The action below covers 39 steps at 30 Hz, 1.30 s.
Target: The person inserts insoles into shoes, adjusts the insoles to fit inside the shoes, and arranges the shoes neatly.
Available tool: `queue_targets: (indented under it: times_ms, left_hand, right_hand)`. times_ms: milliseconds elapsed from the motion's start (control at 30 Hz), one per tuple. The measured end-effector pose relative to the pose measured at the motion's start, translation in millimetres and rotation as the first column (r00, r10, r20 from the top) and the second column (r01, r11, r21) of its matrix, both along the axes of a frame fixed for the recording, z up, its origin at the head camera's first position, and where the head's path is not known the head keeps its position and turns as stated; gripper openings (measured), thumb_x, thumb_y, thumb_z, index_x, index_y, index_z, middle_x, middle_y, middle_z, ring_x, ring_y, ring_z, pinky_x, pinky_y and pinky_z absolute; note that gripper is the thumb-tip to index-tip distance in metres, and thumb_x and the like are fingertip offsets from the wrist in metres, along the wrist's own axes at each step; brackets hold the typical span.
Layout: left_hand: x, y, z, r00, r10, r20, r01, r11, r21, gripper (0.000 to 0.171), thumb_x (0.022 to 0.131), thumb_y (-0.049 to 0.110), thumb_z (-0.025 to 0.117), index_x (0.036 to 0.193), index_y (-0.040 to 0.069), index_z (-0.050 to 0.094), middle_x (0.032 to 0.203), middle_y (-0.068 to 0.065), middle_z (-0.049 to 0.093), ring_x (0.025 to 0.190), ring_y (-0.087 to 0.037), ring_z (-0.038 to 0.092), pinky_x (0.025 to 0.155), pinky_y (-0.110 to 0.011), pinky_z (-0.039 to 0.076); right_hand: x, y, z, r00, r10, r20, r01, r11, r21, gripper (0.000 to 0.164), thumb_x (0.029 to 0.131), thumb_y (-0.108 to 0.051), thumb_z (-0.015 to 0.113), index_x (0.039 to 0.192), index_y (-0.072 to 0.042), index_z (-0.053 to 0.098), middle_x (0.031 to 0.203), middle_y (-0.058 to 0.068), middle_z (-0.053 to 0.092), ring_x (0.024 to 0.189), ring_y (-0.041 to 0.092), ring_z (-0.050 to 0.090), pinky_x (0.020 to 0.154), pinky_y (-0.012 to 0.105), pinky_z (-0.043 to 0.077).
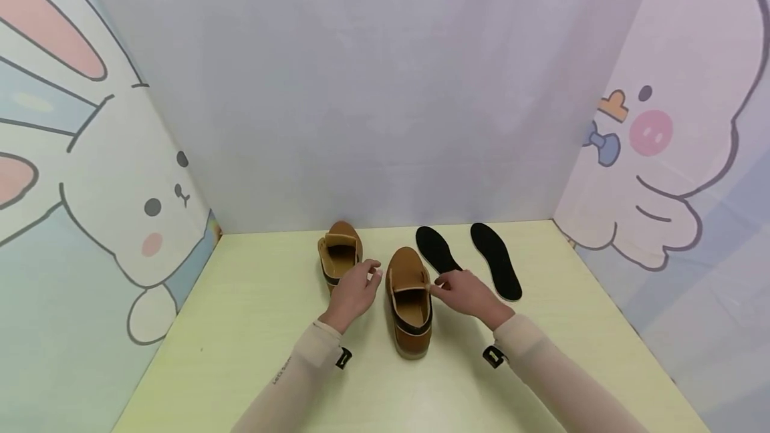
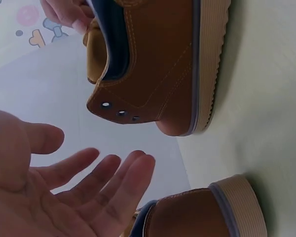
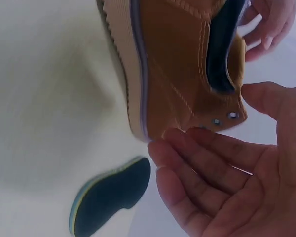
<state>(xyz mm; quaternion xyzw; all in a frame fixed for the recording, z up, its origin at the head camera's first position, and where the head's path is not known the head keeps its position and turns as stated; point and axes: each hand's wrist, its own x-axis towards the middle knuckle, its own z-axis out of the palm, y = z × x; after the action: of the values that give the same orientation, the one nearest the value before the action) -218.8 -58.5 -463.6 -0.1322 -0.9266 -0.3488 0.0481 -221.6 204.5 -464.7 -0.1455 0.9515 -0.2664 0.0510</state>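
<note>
- The left hand (image 1: 353, 293) is released: its fingers are relaxed, slightly apart, and grasp nothing. It is poised between the two shoes, so it seems placed to steady the nearer one from its side.
- The right hand (image 1: 472, 296) is not clenched. Its thumb appears to touch the collar edge, and its loosely bent fingers lie along the shoe's side; no firm grip shows, and how hard it presses cannot be told.
- The brown shoe (image 1: 411, 309) stands upright on its sole between the hands, toe pointing away from the person and heel towards them. That placing likely keeps its mouth facing up and within reach of both hands.
- Its eyelets (image 3: 232, 115), beside the right thumb, have no lace through them, which probably lets the flap and tongue part easily.
- The second shoe (image 1: 340, 259) stands just beyond the left hand, partly hidden by it, its tongue raised so that the inside shows. It is perhaps set aside to leave room round the first.
- Two black insoles lie on the desk (image 1: 240, 353) beyond the right hand: the nearer insole (image 1: 436, 248) has its end hidden behind that hand, and the farther insole (image 1: 496, 261) lies to its right. They lie apart from each other, probably so that each can be picked up singly.
</note>
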Motion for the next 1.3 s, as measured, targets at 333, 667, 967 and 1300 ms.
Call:
queue_targets:
  times_ms: [333, 667, 967, 1300]
  left_hand:
    - [-1.6, -2.3, -1.6, 1.000, 0.021, -0.023, -0.021, 1.000, -0.023, 0.024, 0.104, 0.022, 0.058, 0.120, 0.013, 0.072, 0.109, -0.001, 0.072, 0.084, -0.016, 0.067, 0.068, -0.037, 0.054]
    - [-3.8, -0.6, -1.3, 0.999, -0.030, -0.023, 0.030, 1.000, 0.010, 0.022, 0.103, 0.019, 0.060, 0.119, 0.011, 0.072, 0.108, -0.001, 0.072, 0.082, -0.017, 0.065, 0.064, -0.035, 0.052]
    - [-5.4, 3.8, -6.3, 0.997, -0.069, -0.016, 0.069, 0.998, -0.008, 0.023, 0.103, 0.020, 0.060, 0.120, 0.009, 0.071, 0.101, 0.000, 0.070, 0.082, -0.014, 0.063, 0.068, -0.033, 0.053]
    - [-10.0, 46.4, -6.3, 0.980, -0.170, -0.102, 0.155, 0.978, -0.141, 0.041, 0.104, 0.040, 0.058, 0.129, 0.010, 0.069, 0.128, -0.009, 0.065, 0.114, -0.026, 0.064, 0.094, -0.044, 0.053]
  right_hand:
    - [8.2, -13.0, -7.8, 0.997, 0.065, -0.050, -0.061, 0.995, 0.074, 0.036, 0.095, -0.023, 0.067, 0.060, -0.018, 0.060, 0.051, -0.010, 0.041, 0.046, 0.008, 0.038, 0.046, 0.026, 0.031]
    - [-5.1, 2.5, -4.1, 0.997, 0.018, -0.077, -0.009, 0.993, 0.118, 0.031, 0.097, -0.014, 0.064, 0.067, -0.015, 0.057, 0.055, -0.004, 0.046, 0.048, 0.010, 0.043, 0.048, 0.028, 0.035]
    - [-25.4, 17.7, -10.2, 0.984, 0.017, -0.175, 0.010, 0.988, 0.153, 0.009, 0.098, -0.011, 0.067, 0.094, -0.008, 0.075, 0.070, -0.004, 0.061, 0.058, 0.011, 0.052, 0.054, 0.029, 0.044]
    - [-28.6, 20.1, -17.1, 0.989, -0.040, -0.142, 0.055, 0.994, 0.099, 0.012, 0.100, -0.016, 0.066, 0.101, -0.010, 0.076, 0.081, -0.002, 0.068, 0.066, 0.011, 0.057, 0.061, 0.032, 0.050]
